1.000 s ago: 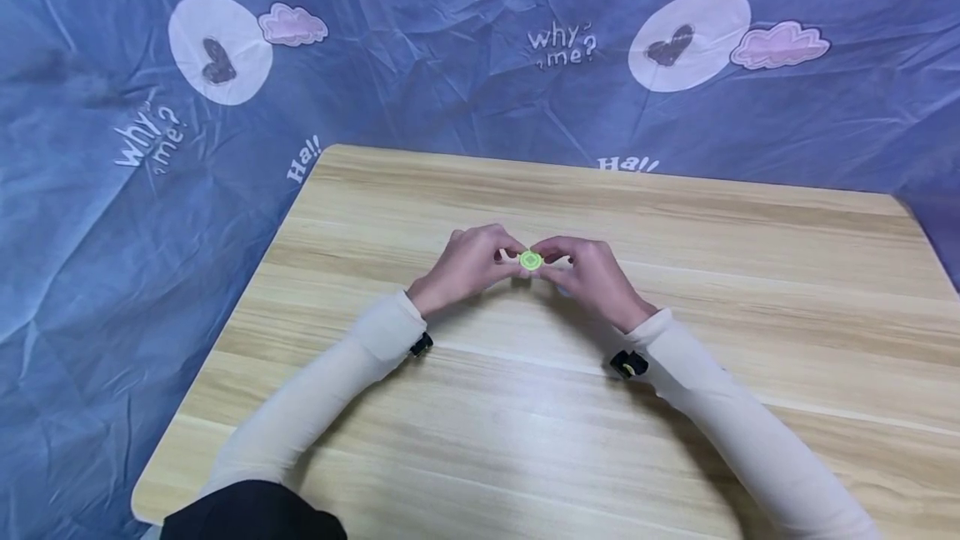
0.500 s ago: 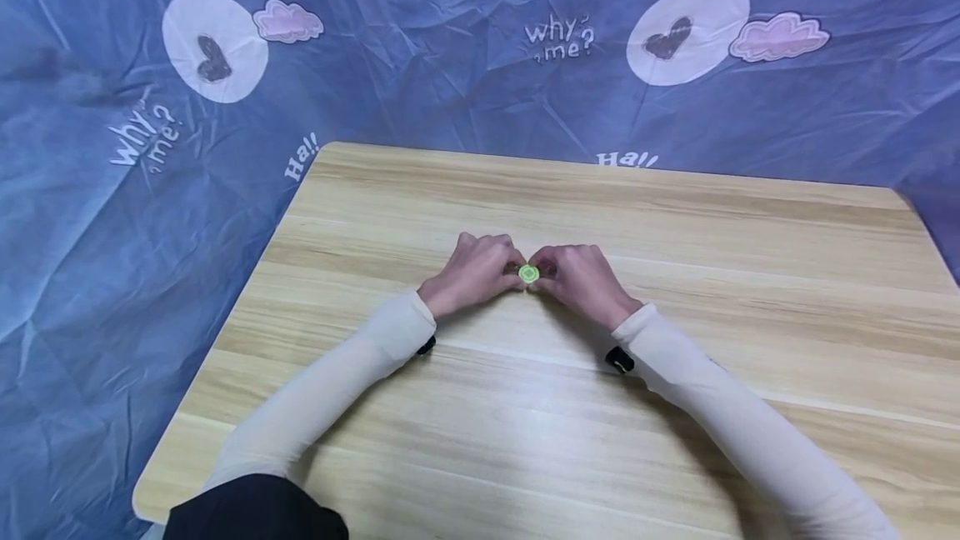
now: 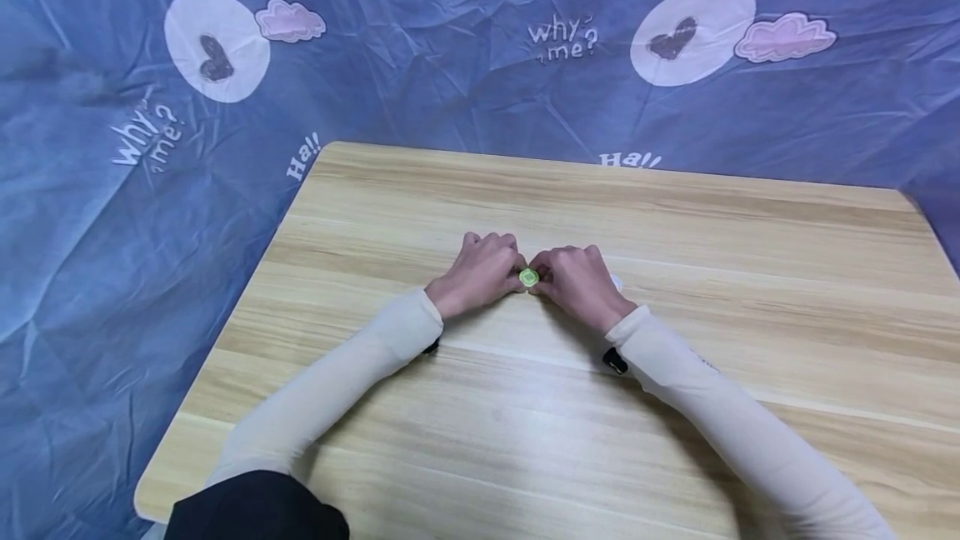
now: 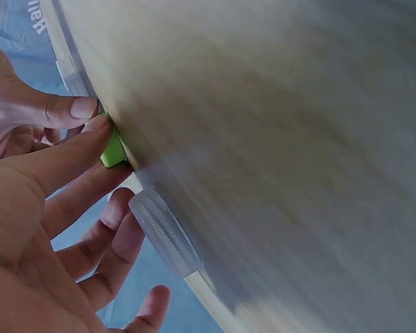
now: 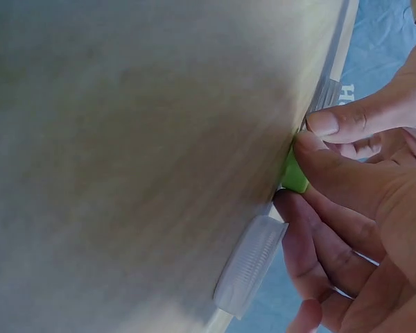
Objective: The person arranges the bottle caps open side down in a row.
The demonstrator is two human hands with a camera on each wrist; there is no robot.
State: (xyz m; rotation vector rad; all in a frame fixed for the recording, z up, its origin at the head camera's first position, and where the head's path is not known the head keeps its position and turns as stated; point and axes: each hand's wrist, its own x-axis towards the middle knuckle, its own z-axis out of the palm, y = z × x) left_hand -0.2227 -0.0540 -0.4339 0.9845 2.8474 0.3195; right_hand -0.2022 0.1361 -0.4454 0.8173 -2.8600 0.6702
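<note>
A small green round piece (image 3: 528,277) with a paler ring pattern on top is low over or on the wooden table, between both hands. My left hand (image 3: 480,273) pinches its left side with thumb and fingers. From the other side my right hand (image 3: 577,283) pinches it too, the two thumbs nearly meeting. Only a sliver of the green piece (image 4: 113,151) shows between the fingers in the left wrist view. A clear ribbed plastic piece (image 4: 165,232) lies on the table beside my left fingers. Another clear ribbed piece (image 5: 249,267) lies beside my right fingers.
The wooden table (image 3: 480,440) spreads around both forearms. Just right of my right hand, a whitish edge (image 3: 617,282) peeks out in the head view. A blue printed cloth (image 3: 450,48) hangs behind and to the left of the table.
Both hands have come slightly nearer the body with the green piece, and their fingers have closed in more tightly around it. A whitish edge now shows right of the right hand.
</note>
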